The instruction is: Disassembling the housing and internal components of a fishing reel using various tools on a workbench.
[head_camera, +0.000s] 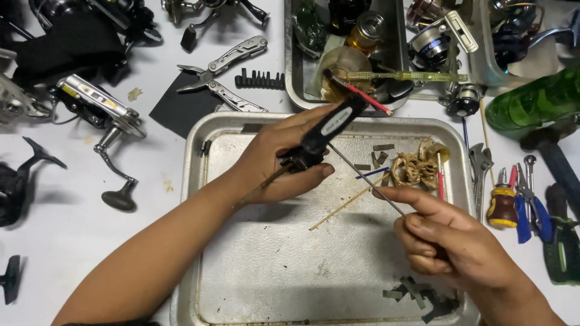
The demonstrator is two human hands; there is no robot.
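My left hand grips a black rod handle with a reel seat, held tilted over a dented metal tray. A thin dark rod shaft runs from the handle down to the right. My right hand pinches the lower end of that shaft between thumb and forefinger. A red wire pokes out by the handle's top end. On the tray lie a thin wooden stick, a tangle of tan strips and dark scraps.
Fishing reels lie at the left, multi-tool pliers and a black bit strip at the top. A second metal tray holds reels and a jar. A green bottle, a stubby screwdriver and wrenches sit at the right.
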